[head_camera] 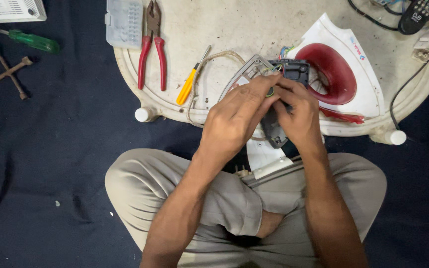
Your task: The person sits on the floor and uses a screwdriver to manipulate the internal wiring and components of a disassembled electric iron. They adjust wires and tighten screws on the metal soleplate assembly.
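My left hand [239,116] and my right hand [298,111] meet over an opened electric iron. Both pinch at a small part and thin wires on the iron's dark inner body [294,69]; what sits between the fingertips is hidden. The iron's grey soleplate [242,74] shows just above my left knuckles. Its white and red top cover [333,74] lies open to the right. A white piece of the iron [266,159] hangs below my hands, over my crossed legs.
The work rests on an upturned white stool or tray [214,30]. On it lie red-handled pliers [151,47], a yellow screwdriver [187,84] and a clear parts box [124,22]. A green screwdriver [33,40], a cross wrench [7,72] and a remote [418,15] lie around.
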